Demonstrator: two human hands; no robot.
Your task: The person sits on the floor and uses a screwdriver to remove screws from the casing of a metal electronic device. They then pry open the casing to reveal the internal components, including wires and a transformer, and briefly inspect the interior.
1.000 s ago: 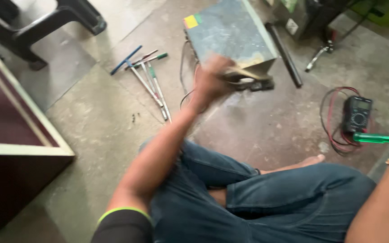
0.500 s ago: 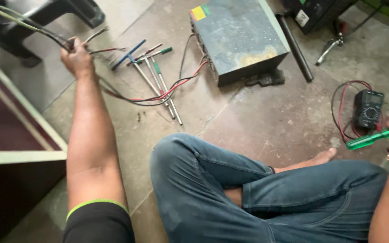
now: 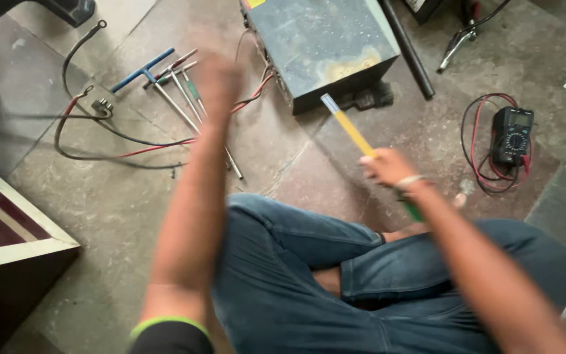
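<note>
Screwdriver point(image 3: 348, 128) in right hand point(image 3: 388, 167), shaft toward metal box point(image 3: 316, 46)

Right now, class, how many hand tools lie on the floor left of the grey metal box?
4: one blue T-handled wrench and three thin screwdrivers, bunched together left of the grey metal box; the blurred left hand may hide more.

Grey-blue box point(image 3: 319, 46) with yellow-rust stain and yellow corner tag; yellow tool point(image 3: 350, 128) with green handle end; black meter point(image 3: 511, 135) with red and black leads; red and black wires point(image 3: 109, 131); blue-handled wrench point(image 3: 144, 70); blue jeans point(image 3: 309, 275); mottled grey-brown floor point(image 3: 99, 216).
</note>
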